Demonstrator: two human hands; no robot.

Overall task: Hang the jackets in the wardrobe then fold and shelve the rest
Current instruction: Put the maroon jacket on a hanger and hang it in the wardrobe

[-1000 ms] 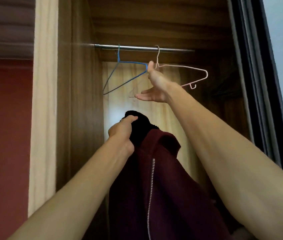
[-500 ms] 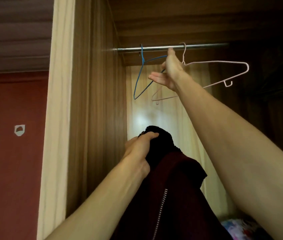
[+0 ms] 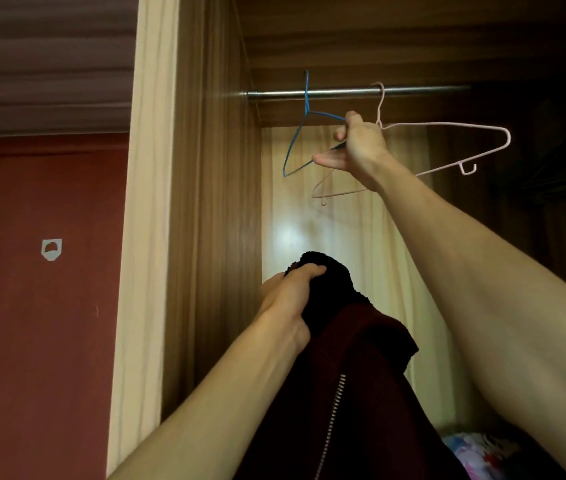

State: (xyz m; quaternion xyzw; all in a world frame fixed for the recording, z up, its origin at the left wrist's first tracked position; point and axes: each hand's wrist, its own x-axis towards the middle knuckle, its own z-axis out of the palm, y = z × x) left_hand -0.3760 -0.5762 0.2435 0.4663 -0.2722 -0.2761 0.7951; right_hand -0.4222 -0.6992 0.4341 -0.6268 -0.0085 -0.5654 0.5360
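Observation:
A dark maroon jacket [image 3: 361, 393] with a metal zip and a black collar hangs from my left hand [image 3: 292, 299], which grips the collar in front of the open wardrobe. Above, a metal rail [image 3: 430, 91] carries a blue wire hanger [image 3: 297, 140] and a pink hanger [image 3: 447, 126]. My right hand [image 3: 357, 147] is raised under the rail and its fingers are curled round the right end of the blue hanger. The pink hanger passes just behind that hand.
The wardrobe's wooden side panel [image 3: 205, 237] stands at the left of the opening, with a red wall [image 3: 39, 306] beyond it. Colourful fabric [image 3: 475, 452] lies low inside at the bottom right. The wardrobe's right side is dark.
My right hand has closed on the end of the blue hanger and the hanger has tilted up on the rail. The view has shifted left. My left hand keeps hold of the jacket.

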